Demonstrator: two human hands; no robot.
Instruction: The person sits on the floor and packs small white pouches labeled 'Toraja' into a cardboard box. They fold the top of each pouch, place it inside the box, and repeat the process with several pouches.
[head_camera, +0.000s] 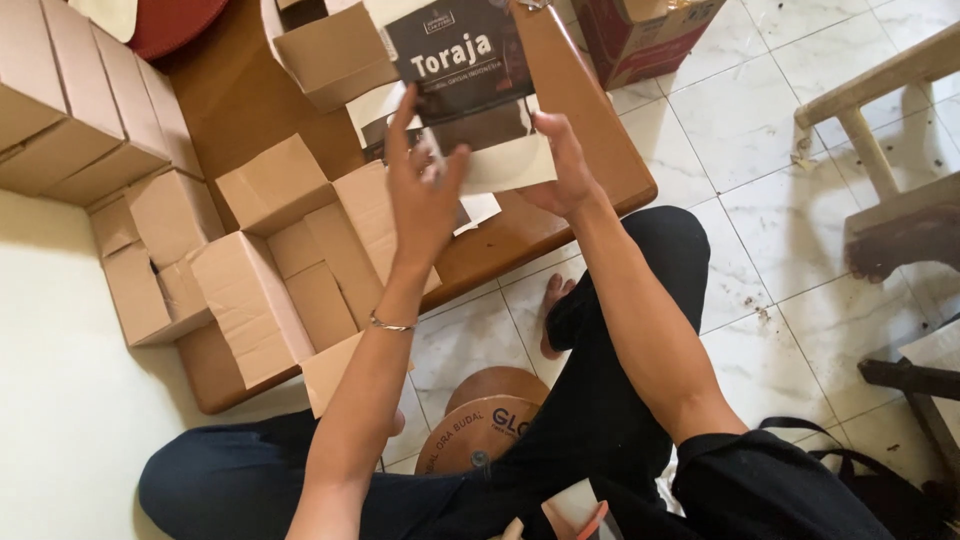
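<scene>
Dark flat pouch with white lower part (470, 90), upright, clamped between left hand (425, 195) and right hand (565, 165) above brown wooden worktop (600, 150); open cardboard box (330, 55) just behind.

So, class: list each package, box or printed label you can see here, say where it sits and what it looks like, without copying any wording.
Pouch: held up by both hands, flat, dark brown front, white lower part.
Open carton: on wooden table, left of left hand, plain brown, flaps spread.
Stacked closed boxes: top left, plain brown.
Red-printed carton: floor, top right of right hand.
Tape roll: floor, round, brown.
</scene>
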